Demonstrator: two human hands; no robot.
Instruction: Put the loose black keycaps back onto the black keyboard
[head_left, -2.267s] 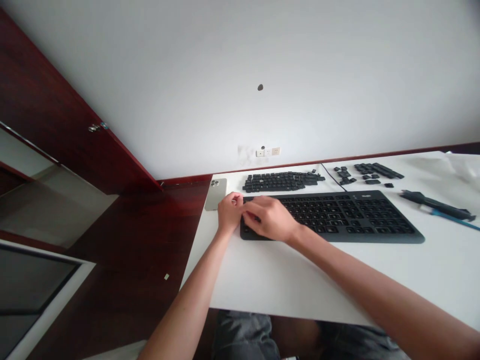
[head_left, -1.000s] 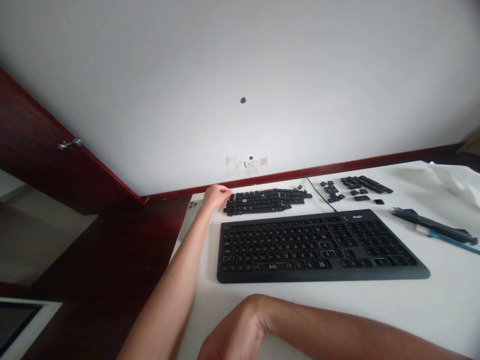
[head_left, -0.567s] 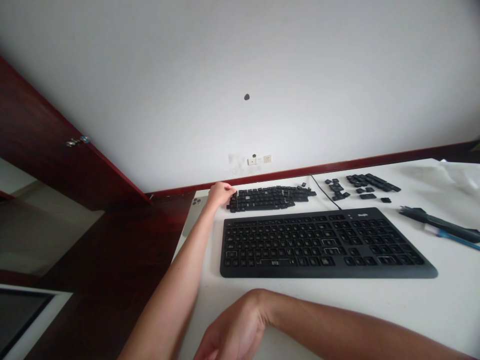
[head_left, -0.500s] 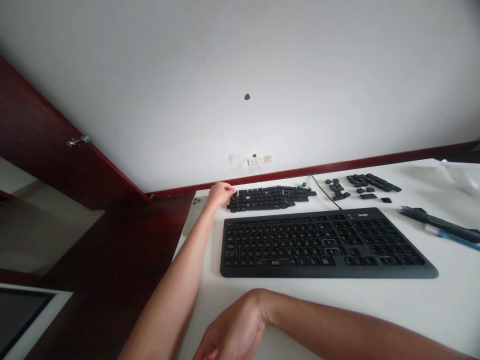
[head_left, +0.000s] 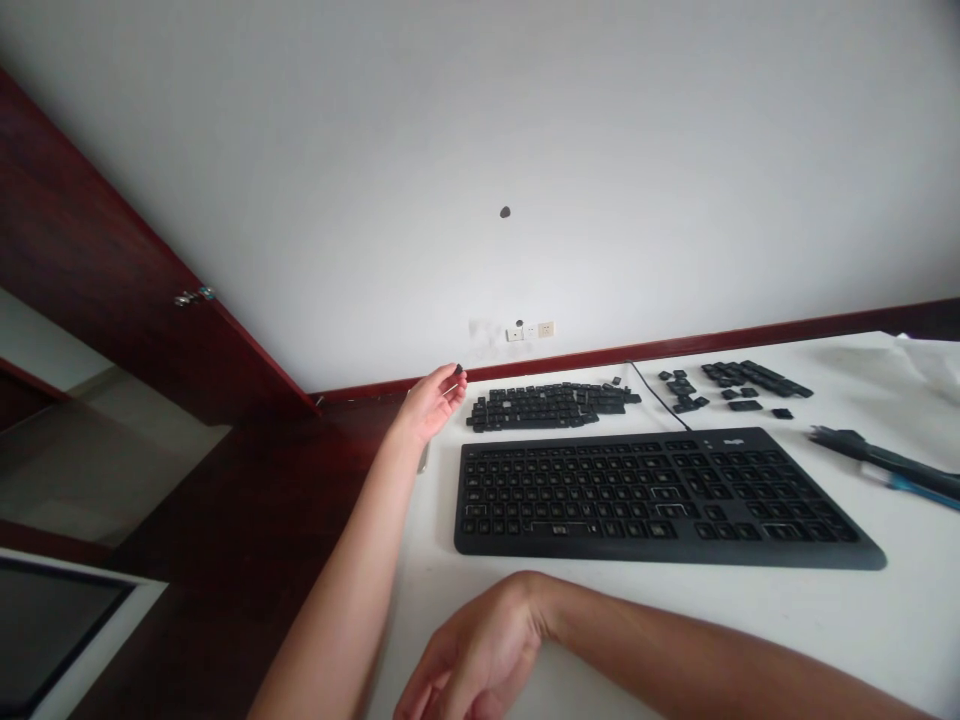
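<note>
1. The left hand (head_left: pixel 429 404) is seen raised just above the white table (head_left: pixel 600 620), at the far-left corner; a small black keycap (head_left: pixel 458 369) is pinched at its fingertips.
2. The right hand (head_left: pixel 472 665) is rested at the table's near edge, wrist bent inward, fingers loosely curled & partly cut off by the frame bottom; nothing is seen held in it.
3. The held keycap is kept in the air, just left of a pile of loose black keycaps (head_left: pixel 551 405) laid out in rows behind the keyboard; the pile isn't touched by the hand.
4. A black full-size keyboard (head_left: pixel 652 495) is placed flat in the middle of the table, btwn the pile & the right forearm; its cable (head_left: pixel 652 390) is run back toward the wall.
5. A second, smaller group of keycaps (head_left: pixel 731 380) is scattered to the right of the cable, well apart from the left hand.
6. A dark tool w/ a blue part (head_left: pixel 889 462) is laid at the far right of the table.
7. An edge of a phone (head_left: pixel 424 460) is glimpsed under the left wrist, mostly hidden.
8. Wall sockets (head_left: pixel 530 330) are set low on the white wall; dark red wood flooring (head_left: pixel 247 560) is seen left of the table.
</note>
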